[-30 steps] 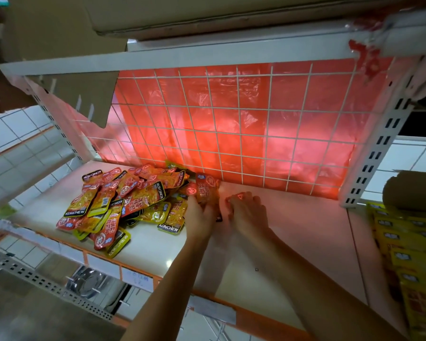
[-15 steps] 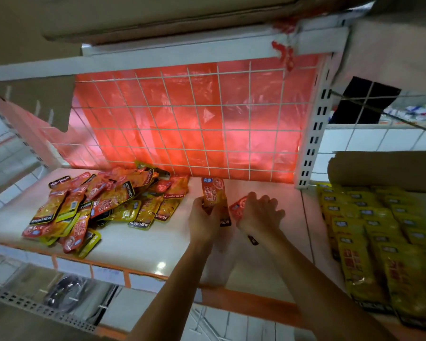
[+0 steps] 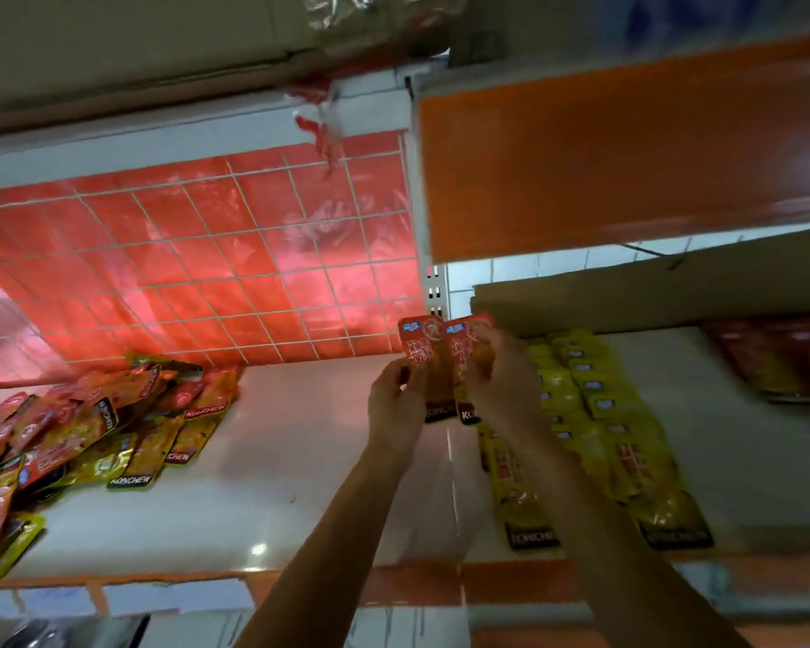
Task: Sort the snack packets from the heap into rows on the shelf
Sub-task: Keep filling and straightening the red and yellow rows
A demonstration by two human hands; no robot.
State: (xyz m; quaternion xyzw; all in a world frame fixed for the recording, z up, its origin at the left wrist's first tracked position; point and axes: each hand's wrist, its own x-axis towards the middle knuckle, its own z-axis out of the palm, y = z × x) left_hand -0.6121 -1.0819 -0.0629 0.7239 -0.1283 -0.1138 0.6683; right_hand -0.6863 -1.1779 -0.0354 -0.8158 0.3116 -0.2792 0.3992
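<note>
A heap of red and yellow snack packets (image 3: 90, 432) lies at the left of the white shelf (image 3: 291, 484). My left hand (image 3: 396, 409) grips a red packet (image 3: 423, 350) held upright above the shelf. My right hand (image 3: 501, 381) grips a second red packet (image 3: 464, 339) right beside it, the two packets edge to edge. Rows of yellow packets (image 3: 595, 437) lie on the neighbouring shelf just right of my hands. A row of red packets (image 3: 786, 362) lies farther right, blurred.
A white wire grid backed with red plastic (image 3: 207, 264) closes the shelf's back. A white perforated upright (image 3: 433, 292) divides the two shelves. An orange shelf front (image 3: 627, 156) hangs above right. Cardboard (image 3: 651, 292) sits behind the yellow rows.
Both hands have lifted off the shelf and moved right, toward the divider, each carrying a red packet. The view has swung right, so the heap now sits far left.
</note>
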